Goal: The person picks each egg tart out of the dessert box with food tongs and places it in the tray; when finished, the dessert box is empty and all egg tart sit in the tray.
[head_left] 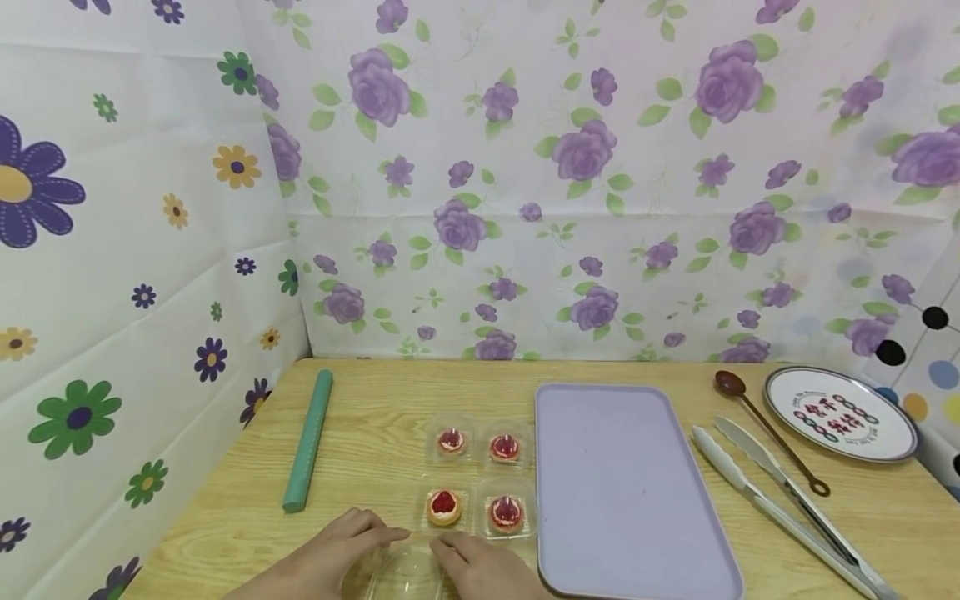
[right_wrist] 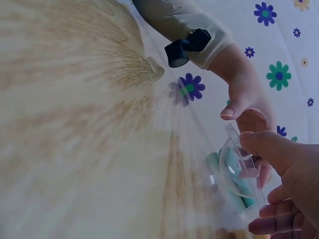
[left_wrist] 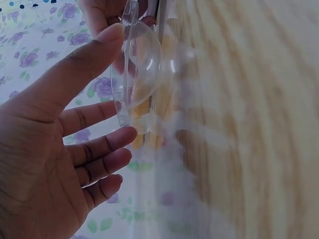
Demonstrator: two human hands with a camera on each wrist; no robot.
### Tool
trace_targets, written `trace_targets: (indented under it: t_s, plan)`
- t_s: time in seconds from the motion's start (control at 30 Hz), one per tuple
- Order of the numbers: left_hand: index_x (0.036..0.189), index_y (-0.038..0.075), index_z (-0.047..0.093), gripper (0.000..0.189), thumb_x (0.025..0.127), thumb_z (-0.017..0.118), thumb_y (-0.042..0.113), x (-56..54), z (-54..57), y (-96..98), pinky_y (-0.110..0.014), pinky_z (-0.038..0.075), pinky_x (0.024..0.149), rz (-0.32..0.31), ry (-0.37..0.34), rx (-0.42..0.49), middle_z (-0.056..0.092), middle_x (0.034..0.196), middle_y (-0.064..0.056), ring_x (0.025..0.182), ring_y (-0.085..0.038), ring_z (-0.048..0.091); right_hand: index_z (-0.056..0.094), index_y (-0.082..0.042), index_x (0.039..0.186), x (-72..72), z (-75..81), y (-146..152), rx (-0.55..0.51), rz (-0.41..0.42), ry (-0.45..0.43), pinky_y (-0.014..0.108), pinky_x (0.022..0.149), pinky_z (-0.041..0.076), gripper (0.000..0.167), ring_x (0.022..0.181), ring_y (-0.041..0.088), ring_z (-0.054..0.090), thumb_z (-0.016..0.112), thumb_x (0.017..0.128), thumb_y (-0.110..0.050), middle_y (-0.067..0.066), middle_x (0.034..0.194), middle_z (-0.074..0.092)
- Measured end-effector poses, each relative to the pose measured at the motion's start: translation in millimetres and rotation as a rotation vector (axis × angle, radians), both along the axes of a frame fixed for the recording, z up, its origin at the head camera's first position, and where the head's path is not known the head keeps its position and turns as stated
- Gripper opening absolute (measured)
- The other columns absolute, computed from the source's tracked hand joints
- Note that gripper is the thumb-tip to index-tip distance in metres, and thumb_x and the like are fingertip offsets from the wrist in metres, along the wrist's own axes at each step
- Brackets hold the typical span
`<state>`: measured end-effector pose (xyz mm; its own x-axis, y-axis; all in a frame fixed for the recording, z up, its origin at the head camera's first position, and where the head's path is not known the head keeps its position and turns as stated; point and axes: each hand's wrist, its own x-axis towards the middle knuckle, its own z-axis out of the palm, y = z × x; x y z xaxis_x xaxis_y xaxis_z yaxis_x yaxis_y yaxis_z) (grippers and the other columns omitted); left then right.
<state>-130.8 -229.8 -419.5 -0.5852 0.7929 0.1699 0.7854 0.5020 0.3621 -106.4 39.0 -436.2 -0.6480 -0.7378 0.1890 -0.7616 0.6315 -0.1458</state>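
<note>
My left hand (head_left: pixel 348 542) and right hand (head_left: pixel 487 571) hold a clear plastic dome lid (head_left: pixel 408 575) between them at the table's near edge. In the left wrist view the lid (left_wrist: pixel 144 69) has its round bulge towards the tabletop, with the left thumb and fingers at its rim. The right thumb and fingers pinch the opposite side of the lid (right_wrist: pixel 237 172) in the right wrist view. Just beyond the hands, a small berry tart (head_left: pixel 445 507) sits uncovered in a clear base. Beside and behind it, other tarts (head_left: pixel 506 513) stand under clear domes.
A lilac tray (head_left: pixel 622 483) lies right of the tarts. Further right are metal tongs (head_left: pixel 787 508), a brown ladle (head_left: pixel 772 429) and a white plate (head_left: pixel 840 417) with printed lettering. A long teal cylinder (head_left: pixel 308 442) lies at left. Flowered cloths hang behind and at the left.
</note>
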Motion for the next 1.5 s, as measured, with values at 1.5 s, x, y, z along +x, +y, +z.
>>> trace_targets:
  t_s: [1.5]
  plan:
    - [0.134,0.023,0.053,0.079,0.065,0.087,0.04,-31.3,26.8,72.0,-0.047,0.042,0.1,0.293,0.121,0.059,0.053,0.128,0.0,0.121,-0.019,0.047,0.063,-0.008,0.123,-24.4,80.6,47.6,-0.057,-0.098,0.162,0.032,0.078,0.058,0.06,0.103,0.017,0.064,0.073,0.079,-0.048,0.005,0.116,0.062]
